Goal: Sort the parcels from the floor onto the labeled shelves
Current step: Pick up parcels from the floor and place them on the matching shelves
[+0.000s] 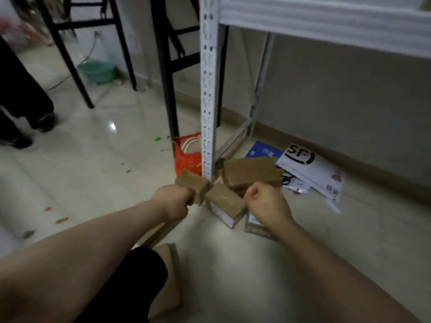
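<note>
— Where are the hands?
— Both reach to the foot of the white shelf post [208,89]. The left hand [173,201] grips a small brown box [193,186], just left of the post.
— And the right hand [268,202]?
— Its fingers are curled into a fist, right beside a second brown box [225,202]. I cannot tell whether it holds anything.
— Where are the other parcels?
— On the floor [105,159]. A larger brown box [250,172] lies just beyond the second one. Farther right are a white SF envelope [312,171] and a blue packet [263,150], under the shelf [326,22]. A flat cardboard parcel [169,276] lies near, between the arms.
— Anything else?
— A red bag [186,157] behind the post, and a green basin [98,71] far left.
</note>
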